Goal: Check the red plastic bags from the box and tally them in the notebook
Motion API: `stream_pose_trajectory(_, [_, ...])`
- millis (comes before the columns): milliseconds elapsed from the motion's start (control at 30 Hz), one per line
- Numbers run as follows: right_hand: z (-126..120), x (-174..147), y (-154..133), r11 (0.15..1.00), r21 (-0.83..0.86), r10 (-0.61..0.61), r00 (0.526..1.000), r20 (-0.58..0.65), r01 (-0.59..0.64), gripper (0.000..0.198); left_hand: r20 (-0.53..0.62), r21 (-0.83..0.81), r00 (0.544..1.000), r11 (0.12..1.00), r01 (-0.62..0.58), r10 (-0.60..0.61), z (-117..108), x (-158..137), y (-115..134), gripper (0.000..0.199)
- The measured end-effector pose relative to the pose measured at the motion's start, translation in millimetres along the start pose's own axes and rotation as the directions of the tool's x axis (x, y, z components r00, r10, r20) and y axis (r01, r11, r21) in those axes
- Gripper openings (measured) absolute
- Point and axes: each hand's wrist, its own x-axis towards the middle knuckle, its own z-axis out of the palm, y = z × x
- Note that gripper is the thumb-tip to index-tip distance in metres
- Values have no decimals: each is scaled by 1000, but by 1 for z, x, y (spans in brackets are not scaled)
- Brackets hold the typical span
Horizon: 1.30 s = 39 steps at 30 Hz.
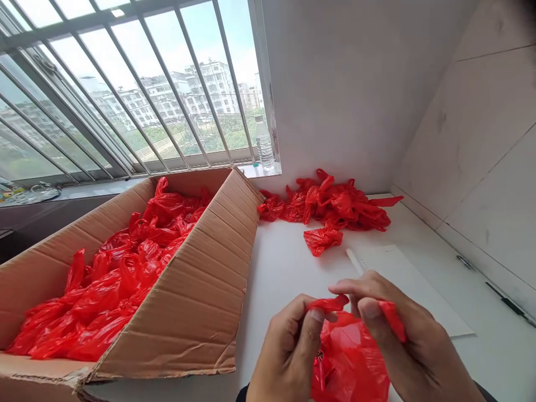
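Low over the white tabletop, a thin red plastic bag [354, 354] hangs between my two hands. My left hand [291, 349] pinches one twisted strip of it between thumb and forefinger. The other strip passes through my right hand [408, 332], between the thumb and palm, with its forefinger reaching toward the left strip. Dark print shows on the bag near my left hand. Further off, a small bunched red bag [322, 240] lies by itself in front of a heap of red bags [335, 201] against the wall.
On the left stands a large open cardboard box [201, 279], holding many crumpled red bags [138, 268]. A white sheet [410, 285] and a white pen-like stick [355, 261] lie beyond my right hand. A clear bottle [264, 145] stands on the sill by the barred window.
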Motion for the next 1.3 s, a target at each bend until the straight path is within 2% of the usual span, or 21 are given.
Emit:
stream_pose_trajectory(67, [3, -1, -1, 980, -119, -162, 987, -6, 160, 30, -38, 35, 999, 999, -30, 31, 2, -4, -1, 30])
stream_pose_trajectory(133, [6, 0, -1, 933, -219, -288, 957, 21, 286, 32, 17, 67, 999, 997, -30, 29, 4, -7, -5, 30])
stream_pose_trajectory(233, [6, 4, -2, 891, -253, -361, 926, 110, 378, 31, 123, 91, 992, 996, -6, -5, 6, -7, -14, 26])
stream_pose_trajectory(300, [1, 7, -2, 930, -170, -289, 934, 211, 326, 28, 180, 138, 982, 990, 25, -49, 8, -4, -18, 28])
stream_pose_trajectory(400, [-10, 10, -1, 995, 75, -89, 934, 347, 67, 27, 250, 217, 960, 974, 70, -125, 11, -2, -17, 33])
stream_pose_trajectory(433, [-13, 10, 0, 990, 136, -12, 926, 376, -42, 30, 235, 227, 962, 970, 85, -139, 13, -4, -14, 36])
stream_pose_trajectory(500, [-17, 11, 4, 962, 177, 125, 909, 398, -210, 29, 135, 205, 983, 974, 93, -122, 14, -8, -8, 44])
stream_pose_trajectory(567, [-18, 12, 7, 941, 157, 219, 894, 390, -299, 28, 3, 152, 996, 984, 92, -93, 14, -11, -4, 48])
stream_pose_trajectory(633, [-18, 12, 9, 936, 161, 238, 900, 366, -313, 29, -71, 65, 991, 991, 117, -113, 11, -9, -3, 48])
stream_pose_trajectory(667, [-17, 11, 10, 932, 171, 246, 903, 352, -320, 27, -69, 16, 987, 990, 143, -142, 8, -7, -4, 49])
stream_pose_trajectory(733, [-16, 11, 10, 919, 184, 275, 902, 332, -347, 19, -10, -68, 984, 981, 179, -180, 4, 0, -6, 52])
stream_pose_trajectory(867, [-13, 10, 11, 906, 195, 311, 903, 297, -376, 13, 114, -151, 981, 973, 173, -156, 1, 6, -6, 49])
stream_pose_trajectory(933, [-12, 11, 12, 922, 188, 293, 927, 236, -339, 14, 130, -173, 979, 969, 176, -155, 3, 2, -2, 46])
stream_pose_trajectory(1067, [-15, 14, 14, 974, 126, 175, 980, 89, -186, 15, 22, -171, 974, 960, 224, -224, 5, -5, 4, 49])
stream_pose_trajectory(1133, [-18, 15, 12, 986, 70, 153, 988, -4, -153, 14, 29, -151, 971, 959, 239, -237, 6, -5, 5, 47])
stream_pose_trajectory(1200, [-21, 13, 6, 988, 51, 150, 987, -59, -147, 13, 40, -165, 980, 966, 199, -195, 8, -6, 6, 47])
stream_pose_trajectory(1233, [-21, 12, 2, 989, 61, 140, 989, -41, -137, 11, 31, -173, 985, 969, 174, -172, 10, -7, 6, 51])
stream_pose_trajectory(1300, [-19, 7, -7, 992, 96, 68, 994, 90, -77, 13, 9, -138, 989, 979, 149, -149, 15, -10, 4, 61])
